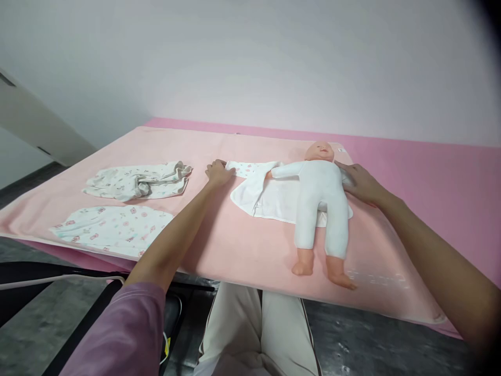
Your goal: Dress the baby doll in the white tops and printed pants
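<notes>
A baby doll (323, 183) with a white cloth body lies on its back, head toward the wall. Under it a white baby shirt (250, 196) is spread open, its patterned sleeve stretched out to the left. The doll's arm on that side reaches toward the sleeve, its hand at the sleeve's shoulder end. My left hand (219, 172) is closed on the sleeve's cuff. At the other side of the doll, my right hand (362, 184) grips its arm near the shoulder; the fingertips are partly hidden.
A pink mat (242, 250) covers the table in front of a pale wall. At the left lie a crumpled patterned baby garment (136, 180) and, nearer the front edge, a flatter white one with pink prints (113, 224). A cable (58, 279) runs below the table edge.
</notes>
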Tool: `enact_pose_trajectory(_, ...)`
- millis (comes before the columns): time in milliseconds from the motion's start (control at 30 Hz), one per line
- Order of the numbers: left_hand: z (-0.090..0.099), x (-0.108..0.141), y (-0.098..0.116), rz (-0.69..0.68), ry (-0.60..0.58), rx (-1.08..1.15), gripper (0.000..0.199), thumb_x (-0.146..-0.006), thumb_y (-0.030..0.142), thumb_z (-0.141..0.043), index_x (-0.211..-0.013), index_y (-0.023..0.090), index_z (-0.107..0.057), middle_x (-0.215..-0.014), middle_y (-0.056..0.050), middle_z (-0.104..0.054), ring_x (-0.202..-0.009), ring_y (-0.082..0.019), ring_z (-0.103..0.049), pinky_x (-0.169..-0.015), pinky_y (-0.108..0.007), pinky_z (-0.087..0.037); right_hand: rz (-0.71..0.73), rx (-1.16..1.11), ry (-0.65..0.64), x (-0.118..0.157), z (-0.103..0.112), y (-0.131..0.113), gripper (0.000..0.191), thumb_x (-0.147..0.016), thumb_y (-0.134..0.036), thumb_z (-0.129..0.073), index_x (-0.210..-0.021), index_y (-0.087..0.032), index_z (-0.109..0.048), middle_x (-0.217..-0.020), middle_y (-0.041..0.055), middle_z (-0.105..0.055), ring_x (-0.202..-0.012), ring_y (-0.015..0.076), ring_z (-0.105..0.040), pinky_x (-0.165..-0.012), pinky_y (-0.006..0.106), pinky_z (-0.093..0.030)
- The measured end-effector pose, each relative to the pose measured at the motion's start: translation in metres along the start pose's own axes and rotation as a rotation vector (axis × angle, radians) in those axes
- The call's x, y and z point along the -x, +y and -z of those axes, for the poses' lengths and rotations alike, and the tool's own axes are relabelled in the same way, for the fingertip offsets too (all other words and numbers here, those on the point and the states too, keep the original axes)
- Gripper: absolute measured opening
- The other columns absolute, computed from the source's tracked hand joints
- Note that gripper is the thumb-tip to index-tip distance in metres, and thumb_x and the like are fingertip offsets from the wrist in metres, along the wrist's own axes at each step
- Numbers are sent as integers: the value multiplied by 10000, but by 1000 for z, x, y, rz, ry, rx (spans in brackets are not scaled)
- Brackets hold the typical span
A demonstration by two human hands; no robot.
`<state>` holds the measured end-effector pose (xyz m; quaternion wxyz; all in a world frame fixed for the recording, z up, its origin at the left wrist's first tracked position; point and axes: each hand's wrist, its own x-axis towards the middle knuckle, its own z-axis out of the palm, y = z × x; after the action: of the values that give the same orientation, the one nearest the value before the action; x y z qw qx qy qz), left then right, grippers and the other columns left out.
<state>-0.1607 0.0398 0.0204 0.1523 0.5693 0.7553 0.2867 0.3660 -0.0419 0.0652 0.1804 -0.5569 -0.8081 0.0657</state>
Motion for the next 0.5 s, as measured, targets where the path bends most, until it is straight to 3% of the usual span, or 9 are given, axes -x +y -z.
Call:
enact_pose_trajectory(100,2,-1,-1,43,-53,27,342,-836,427,-786,-1080,251,-621,-1245,-171,-674,-1407,-457,-462,-1164,-554,-345,17,-26,46,-12,-12,6,723,-971,-598,-591,-1628,-296,-552,-1294,159,-657,-1319,452,-589,-1089,656,-551)
enact_pose_trajectory(200,0,-3,-2,85,-9,77,404,-797,426,-807,-1116,262,-622,-1216,-148,-674,-1355,-439,-502,-1127,-533,-373,53,-94,53,-22,-19,2,683,-994,-596,-592,-1608,-299,-557,-1368,166,-608,-1365,447,-561,-1158,668,-510)
enact_pose_trajectory(300,0,-5,-4,93,0,105,407,-796,424,-802,-1129,273,-622,-1224,-128,-693,-1344,-413,-511,-1104,-503,-386,77,-140,53,-27,-21,-17,672,-1012,-640,-587,-1596,-311,-553,-1416,164,-591,-1390,445,-544,-1204,670,-474)
enact_pose_trajectory(500,10,-3,0,52,-78,94,190,-922,428,-651,-1027,269,-656,-1178,-66,-764,-1293,-321,-570,-1158,-451,-324,113,-176,28,-39,-31,-68,687,-1020,-690,-584,-1610,-342,-522,-1426,148,-606,-1407,433,-541,-1191,639,-488)
